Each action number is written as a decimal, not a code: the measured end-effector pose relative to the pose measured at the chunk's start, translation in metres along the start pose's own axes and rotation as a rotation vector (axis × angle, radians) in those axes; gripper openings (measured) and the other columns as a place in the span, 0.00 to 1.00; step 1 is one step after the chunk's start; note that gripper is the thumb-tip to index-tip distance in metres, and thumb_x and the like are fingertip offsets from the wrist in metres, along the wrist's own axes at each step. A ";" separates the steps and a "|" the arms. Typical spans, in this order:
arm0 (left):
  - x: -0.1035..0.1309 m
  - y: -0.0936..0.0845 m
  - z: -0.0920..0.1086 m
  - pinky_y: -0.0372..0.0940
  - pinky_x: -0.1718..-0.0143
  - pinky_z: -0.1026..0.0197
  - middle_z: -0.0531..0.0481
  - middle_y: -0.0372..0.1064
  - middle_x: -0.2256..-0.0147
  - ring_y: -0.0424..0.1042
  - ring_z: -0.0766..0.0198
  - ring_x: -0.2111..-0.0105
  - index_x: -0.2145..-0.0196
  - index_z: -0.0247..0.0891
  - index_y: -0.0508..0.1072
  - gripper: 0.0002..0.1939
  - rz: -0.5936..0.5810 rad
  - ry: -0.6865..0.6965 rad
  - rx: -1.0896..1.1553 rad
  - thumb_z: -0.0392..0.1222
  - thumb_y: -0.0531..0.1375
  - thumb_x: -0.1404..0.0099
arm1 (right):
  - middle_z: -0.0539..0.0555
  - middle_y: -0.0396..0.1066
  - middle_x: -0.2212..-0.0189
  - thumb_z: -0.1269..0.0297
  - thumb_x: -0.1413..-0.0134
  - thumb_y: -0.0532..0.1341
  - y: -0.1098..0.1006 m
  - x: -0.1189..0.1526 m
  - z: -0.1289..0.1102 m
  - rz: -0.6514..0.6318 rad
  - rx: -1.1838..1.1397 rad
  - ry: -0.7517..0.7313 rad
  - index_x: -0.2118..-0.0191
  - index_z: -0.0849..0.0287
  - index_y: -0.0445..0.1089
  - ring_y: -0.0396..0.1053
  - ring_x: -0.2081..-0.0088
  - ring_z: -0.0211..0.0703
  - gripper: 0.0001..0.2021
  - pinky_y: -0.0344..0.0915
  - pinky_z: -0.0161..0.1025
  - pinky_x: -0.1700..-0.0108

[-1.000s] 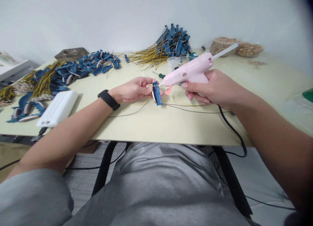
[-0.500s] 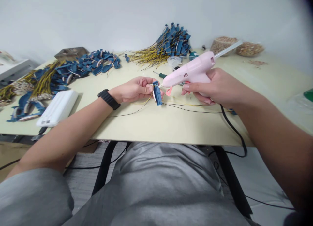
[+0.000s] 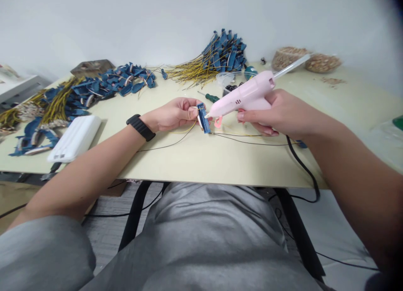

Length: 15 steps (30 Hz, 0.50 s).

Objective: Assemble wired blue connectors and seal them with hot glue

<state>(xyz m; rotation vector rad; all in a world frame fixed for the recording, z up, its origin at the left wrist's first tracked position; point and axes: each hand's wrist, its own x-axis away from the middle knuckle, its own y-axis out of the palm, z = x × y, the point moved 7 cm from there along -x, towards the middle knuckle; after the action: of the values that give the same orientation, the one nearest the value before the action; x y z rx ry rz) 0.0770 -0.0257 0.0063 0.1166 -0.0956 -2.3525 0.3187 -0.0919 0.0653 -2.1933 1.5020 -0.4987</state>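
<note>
In my left hand [image 3: 179,115] a small blue plastic part [image 3: 204,119] with a pale side is pinched between thumb and fingers. Thin yellow and black wires [image 3: 176,142] trail from it across the table. My right hand [image 3: 272,113] is wrapped round the handle of a pink hot glue gun [image 3: 245,94]. The gun's nozzle points down-left and is at the face of the blue part; whether it touches I cannot tell. A clear glue stick [image 3: 291,66] sticks out of the gun's back end.
Piles of blue parts [image 3: 126,79] and a wired bundle of them [image 3: 223,52] lie at the back. A white power bank [image 3: 75,138] sits at left. Behind the gun are a green screwdriver [image 3: 211,97] and a clear tub [image 3: 224,78]. Bags of small tan pieces [image 3: 323,63] stand at back right.
The glue gun has dropped slightly, its nozzle moving lower along the blue part. The blue part has tilted a little in my left hand.
</note>
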 end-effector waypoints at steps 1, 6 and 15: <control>0.000 0.000 0.000 0.78 0.48 0.56 0.40 0.86 0.58 0.85 0.57 0.58 0.54 0.31 0.87 0.30 0.000 -0.005 -0.006 0.56 0.89 0.42 | 0.48 0.63 0.84 0.49 0.34 0.81 0.001 0.000 0.000 -0.001 0.005 0.011 0.70 0.54 0.71 0.57 0.82 0.36 0.24 0.54 0.41 0.77; 0.000 -0.005 -0.001 0.77 0.47 0.55 0.44 0.84 0.61 0.84 0.58 0.60 0.55 0.31 0.86 0.29 0.055 -0.019 -0.006 0.53 0.89 0.42 | 0.48 0.63 0.84 0.55 0.31 0.78 0.002 0.000 0.001 -0.008 0.026 0.032 0.71 0.55 0.73 0.57 0.83 0.36 0.20 0.53 0.39 0.78; 0.001 0.000 0.003 0.78 0.50 0.58 0.46 0.84 0.62 0.82 0.62 0.62 0.56 0.32 0.86 0.28 0.041 -0.015 0.018 0.53 0.89 0.43 | 0.51 0.64 0.83 0.47 0.33 0.80 0.001 -0.002 0.005 0.001 0.068 0.041 0.74 0.54 0.68 0.59 0.82 0.38 0.28 0.55 0.41 0.77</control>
<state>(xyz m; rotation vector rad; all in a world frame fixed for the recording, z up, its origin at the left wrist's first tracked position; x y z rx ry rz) 0.0761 -0.0258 0.0094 0.1048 -0.1250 -2.3123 0.3199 -0.0894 0.0607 -2.1429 1.4849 -0.5887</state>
